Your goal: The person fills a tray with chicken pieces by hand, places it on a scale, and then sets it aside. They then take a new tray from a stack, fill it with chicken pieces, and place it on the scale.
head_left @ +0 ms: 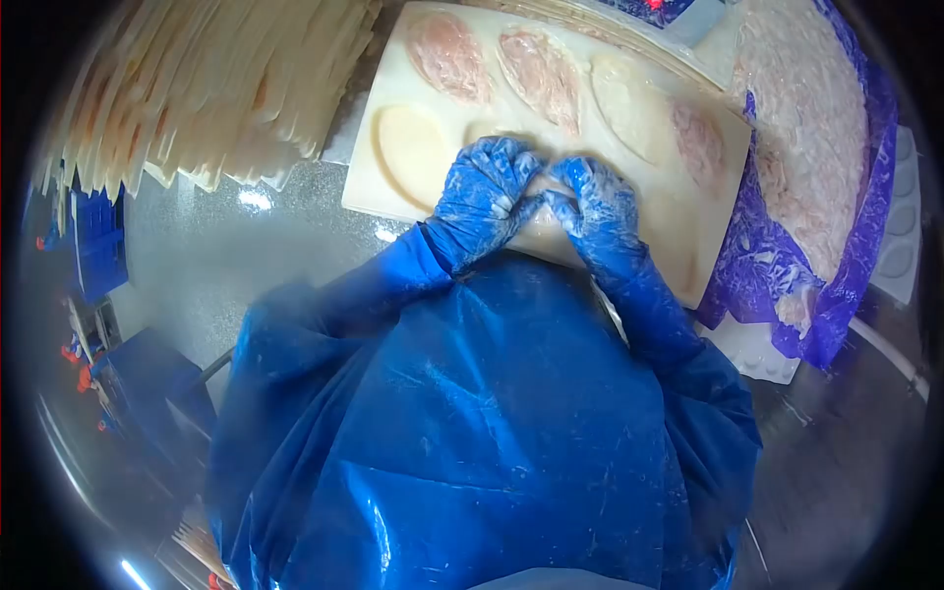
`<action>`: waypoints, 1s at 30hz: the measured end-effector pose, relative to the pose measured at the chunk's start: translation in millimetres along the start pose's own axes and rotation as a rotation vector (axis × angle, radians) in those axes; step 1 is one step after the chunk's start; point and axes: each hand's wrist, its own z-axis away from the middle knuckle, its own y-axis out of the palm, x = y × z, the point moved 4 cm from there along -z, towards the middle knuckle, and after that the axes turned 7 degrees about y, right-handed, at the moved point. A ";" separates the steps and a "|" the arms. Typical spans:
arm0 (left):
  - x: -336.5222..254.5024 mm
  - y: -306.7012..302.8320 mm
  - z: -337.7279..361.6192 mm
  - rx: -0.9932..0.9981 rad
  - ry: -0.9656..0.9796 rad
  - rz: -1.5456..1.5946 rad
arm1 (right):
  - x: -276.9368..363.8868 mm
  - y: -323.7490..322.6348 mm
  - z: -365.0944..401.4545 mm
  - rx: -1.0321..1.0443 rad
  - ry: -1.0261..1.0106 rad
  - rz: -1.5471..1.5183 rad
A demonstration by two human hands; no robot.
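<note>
A white mould tray (379, 197) with leaf-shaped hollows lies before me, slightly turned. Pale pink raw minced meat (447, 57) fills the far left hollow, and more fills the one beside it. Some meat also sits in the far right hollow. My left hand (489, 187), in a blue glove smeared with white residue, is closed over the near middle of the tray. Close beside it is my right hand (598, 202), gloved alike, fingers curled and thumbs almost meeting. The fingers hide whatever is pinched between them.
A large heap of pale shredded meat (801, 128) rests on purple plastic sheeting (733, 261) at right. At upper left stands a tall stack of thin pale boards (206, 88). Another white mould tray (897, 216) lies far right. Blue bins (98, 241) are at left.
</note>
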 end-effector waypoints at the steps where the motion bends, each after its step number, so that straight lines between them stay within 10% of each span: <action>1: 4.7 -4.1 1.0 -0.005 0.006 -0.009 | -4.7 -0.7 1.7 0.026 0.076 -0.085; 9: 23.5 -27.1 14.5 -0.077 -0.089 0.141 | -29.3 -20.1 15.1 -0.074 0.356 -0.683; 18: 11.7 -8.1 8.4 0.003 -0.018 -0.010 | -47.3 -42.8 17.7 -0.254 0.417 -0.188; 20: 10.4 -14.9 7.0 -0.011 -0.014 0.137 | -2.1 -29.0 -5.1 -0.222 -0.068 -0.273; 25: 48.4 -47.3 27.5 -0.075 -0.343 0.225 | -4.4 5.0 -9.8 0.123 -0.103 0.021; 27: 39.5 -50.7 19.3 0.029 -0.265 -0.214 | -26.9 5.5 -1.2 0.218 0.351 -0.853; 30: -10.2 -35.6 -15.4 -0.008 -0.002 0.152 | -26.9 -7.1 -9.8 0.271 0.270 -0.747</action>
